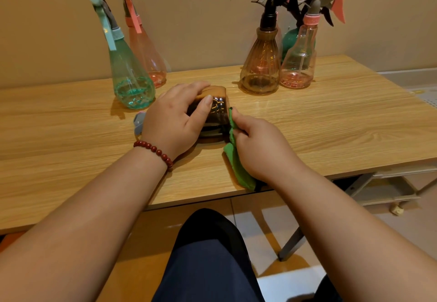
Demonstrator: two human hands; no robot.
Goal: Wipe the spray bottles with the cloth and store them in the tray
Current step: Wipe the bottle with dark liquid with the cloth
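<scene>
Wiping step: left hand grips dark brown see-through plastic spray bottle lying on its side; right hand pinches green fabric cloth against the bottle's base.

Risks, left to right: teal cone-shaped plastic spray bottle and pink cone-shaped plastic spray bottle stand just beyond the left hand's knuckles, so a wide wrist swing could topple them. The grey spray head pokes out left of that hand; rolling the bottle may knock it on the wooden table. The round body could slip from the curled fingers under cloth pressure. The cloth tail trails under the right hand to the table edge and could snag. Amber ribbed bottle and clear pink bottle stand well beyond the right hand's fingertips, low risk. Cannot make out the tray.
</scene>
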